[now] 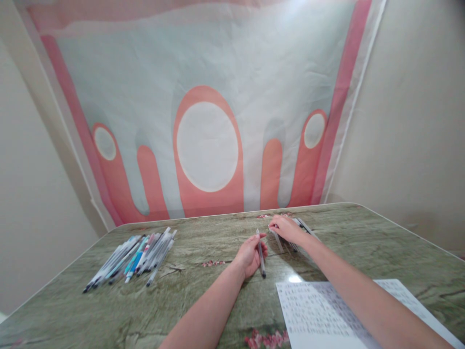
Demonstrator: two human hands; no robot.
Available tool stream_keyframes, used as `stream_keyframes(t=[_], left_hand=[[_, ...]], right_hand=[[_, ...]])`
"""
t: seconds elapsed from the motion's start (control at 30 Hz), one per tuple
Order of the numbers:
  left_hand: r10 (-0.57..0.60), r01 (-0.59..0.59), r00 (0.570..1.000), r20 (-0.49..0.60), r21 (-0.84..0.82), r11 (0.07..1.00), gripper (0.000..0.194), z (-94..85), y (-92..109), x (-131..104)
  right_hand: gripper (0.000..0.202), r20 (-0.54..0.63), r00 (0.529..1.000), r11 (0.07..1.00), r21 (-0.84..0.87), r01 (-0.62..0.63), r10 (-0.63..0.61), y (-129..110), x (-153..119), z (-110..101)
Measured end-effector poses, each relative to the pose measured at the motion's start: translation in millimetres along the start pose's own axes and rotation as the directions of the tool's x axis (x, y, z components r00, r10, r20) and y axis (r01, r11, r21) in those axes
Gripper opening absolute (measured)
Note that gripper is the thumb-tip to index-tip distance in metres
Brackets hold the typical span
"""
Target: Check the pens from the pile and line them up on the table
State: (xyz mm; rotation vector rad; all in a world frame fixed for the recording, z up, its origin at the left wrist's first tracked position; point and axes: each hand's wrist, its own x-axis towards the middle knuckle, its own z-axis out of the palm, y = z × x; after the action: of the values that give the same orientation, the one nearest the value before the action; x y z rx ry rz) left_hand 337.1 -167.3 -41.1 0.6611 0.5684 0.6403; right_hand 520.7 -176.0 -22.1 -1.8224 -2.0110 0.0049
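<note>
My left hand (251, 254) is closed round a clear pen (261, 257), its dark end pointing toward me. To the right, my right hand (285, 228) pinches the top end of another clear pen (278, 241) just above the table. More pens (307, 227) lie beneath and beside the right hand, partly hidden by the hand and forearm. A wide pile of pens (145, 254) rests at the left of the table, mostly clear with dark tips, with some blue, teal and pink ones among them.
Sheets of paper with rows of writing (316, 310) lie at the front right, under my right forearm. The wood-patterned table (127, 310) has a rounded back edge. Behind it hangs a printed cloth (218, 58) against the wall.
</note>
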Motion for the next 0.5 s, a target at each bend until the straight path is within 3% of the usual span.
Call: stream_keyframes(t=[0.13, 0.27, 0.37, 0.5], left_hand=[[0.114, -0.111, 0.993, 0.025, -0.086, 0.99, 0.024, -0.4, 2, -1], [0.234, -0.233, 0.972, -0.009, -0.142, 0.962, 0.024, -1.9, 7, 1], [0.321, -0.34, 0.939, -0.126, -0.174, 0.924, 0.015, -5.6, 12, 5], [0.395, -0.446, 0.88, -0.263, -0.176, 0.877, 0.005, -13.4, 18, 11]], right_hand=[[0.022, -0.037, 0.998, 0.987, 0.152, 0.048, -0.043, -13, 1, -6], [0.03, 0.018, 0.997, 0.946, 0.318, 0.069, -0.079, -27, 3, -7], [0.038, 0.129, 0.989, 0.92, 0.39, 0.018, -0.074, -35, 1, -4], [0.046, 0.348, 0.935, 0.818, 0.555, -0.151, -0.063, -40, -3, -2]])
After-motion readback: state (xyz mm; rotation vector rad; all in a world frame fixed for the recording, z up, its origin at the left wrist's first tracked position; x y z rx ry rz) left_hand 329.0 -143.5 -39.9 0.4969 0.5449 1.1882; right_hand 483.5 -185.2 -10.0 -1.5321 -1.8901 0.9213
